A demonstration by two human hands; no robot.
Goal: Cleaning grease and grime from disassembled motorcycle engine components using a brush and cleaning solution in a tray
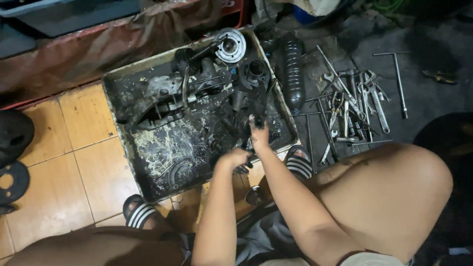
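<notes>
the work in hand looks like cleaning greasy engine parts in the shallow, oil-stained square metal tray [114,93]. to do it well, i judge the small black oily part [242,168] should stay low over the tray so drips fall inside, with one hand steadying while the other works.

the left hand [232,158] is curled down at the tray's near edge, fingers closed around that small dark part. the right hand [258,134] reaches slightly further in, blackened fingertips pressed among the dark metal pieces; whether it clasps anything, i cannot tell. both forearms come up from between the knees, nearly touching at the wrists. a round silver pulley disc [230,45] lies at the tray's far corner, and a scatter of steel wrenches [352,106] lies on the dark floor to the right.
</notes>
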